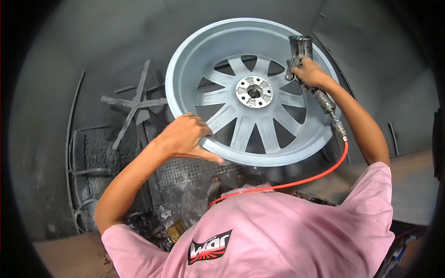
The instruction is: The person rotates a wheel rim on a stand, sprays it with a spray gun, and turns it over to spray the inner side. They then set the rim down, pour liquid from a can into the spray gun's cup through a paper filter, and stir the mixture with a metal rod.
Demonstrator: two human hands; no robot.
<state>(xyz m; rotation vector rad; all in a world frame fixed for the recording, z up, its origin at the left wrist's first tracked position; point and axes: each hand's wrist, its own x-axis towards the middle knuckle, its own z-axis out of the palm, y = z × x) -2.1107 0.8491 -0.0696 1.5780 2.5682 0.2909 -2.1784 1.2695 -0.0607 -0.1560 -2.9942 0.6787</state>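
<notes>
A large alloy car wheel (243, 134), coated pale blue-grey, lies in front of me with its open barrel side toward me. Its hub (265, 100) shows bare metal with bolt holes. My left hand (185, 134) is closed over the near-left lip of the wheel, thumb along the outside. At the far right of the rim, my right hand (311, 72) grips a dark, paint-crusted spray gun (303, 45) with a cylindrical cup. From the gun's handle a metal coupling (340, 129) leads into an orange-red air hose (320, 175), which curves across my shirt front.
A grey, paint-covered stand with several arms (137, 104) is at the left. Dark walls (51, 116) surround the area. Below the wheel is a perforated floor panel (185, 170). A yellowish box (176, 230) lies among clutter at lower left.
</notes>
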